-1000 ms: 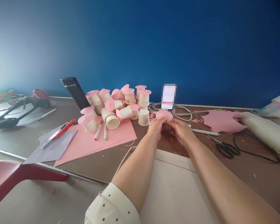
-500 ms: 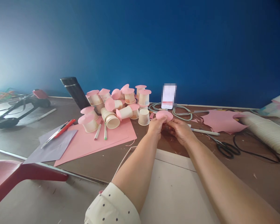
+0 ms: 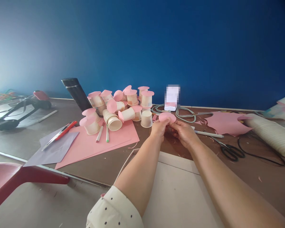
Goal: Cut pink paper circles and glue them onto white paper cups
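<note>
Between my two hands, over the brown table, is a round pink paper disc (image 3: 167,117). My left hand (image 3: 159,127) is closed on it, the thumb pressing its near edge. My right hand (image 3: 182,131) pinches at the disc's right side, its fingertips partly hidden; whatever lies under the disc cannot be seen. Just left of my hands a bare paper cup (image 3: 146,119) stands upside down. Further left is a cluster of paper cups with pink discs on their ends, among them an upright one (image 3: 146,100) and one lying on its side (image 3: 128,115).
Pink sheets (image 3: 104,144), two markers (image 3: 107,133), a red cutter (image 3: 64,131) and a black flask (image 3: 76,93) lie or stand left. A lit phone (image 3: 171,98) leans at the wall. Right are scissors (image 3: 230,152), cut pink paper (image 3: 225,123) and a long cup stack (image 3: 270,136).
Almost nothing differs. Both hands keep hold at the same spot with the pink disc, and the things on the table have not moved.
</note>
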Tool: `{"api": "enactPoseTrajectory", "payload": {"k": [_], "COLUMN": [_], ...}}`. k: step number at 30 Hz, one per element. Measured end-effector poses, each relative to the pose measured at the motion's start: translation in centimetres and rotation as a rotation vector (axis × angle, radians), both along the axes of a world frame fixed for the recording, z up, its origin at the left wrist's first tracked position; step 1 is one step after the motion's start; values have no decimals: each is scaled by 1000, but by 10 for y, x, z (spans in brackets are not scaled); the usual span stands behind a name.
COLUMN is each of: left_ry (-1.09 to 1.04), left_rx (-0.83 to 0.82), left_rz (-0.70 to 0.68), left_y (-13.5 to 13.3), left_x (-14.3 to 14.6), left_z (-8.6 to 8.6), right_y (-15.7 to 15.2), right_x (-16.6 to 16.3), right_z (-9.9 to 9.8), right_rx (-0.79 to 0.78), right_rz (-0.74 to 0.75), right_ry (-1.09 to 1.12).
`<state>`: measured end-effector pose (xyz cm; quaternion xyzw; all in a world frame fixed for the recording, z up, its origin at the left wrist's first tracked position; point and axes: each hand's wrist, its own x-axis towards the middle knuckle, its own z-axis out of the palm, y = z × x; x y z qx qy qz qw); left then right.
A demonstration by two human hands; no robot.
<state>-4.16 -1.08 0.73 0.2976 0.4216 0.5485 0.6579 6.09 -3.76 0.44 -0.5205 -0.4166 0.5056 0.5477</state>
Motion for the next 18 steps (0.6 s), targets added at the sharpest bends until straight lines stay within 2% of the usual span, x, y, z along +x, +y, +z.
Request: {"api": "enactPoseTrajectory", "payload": {"k": [18], "left_ry": [13], "left_rx": [-5], "left_rz": [5], "left_y": [1], "left_x": [1], "left_z": [-2], "right_y": [0], "right_x": [0], "right_z": [0], "right_rx": [10], "right_rz": [0], "right_ry": [-2]}}
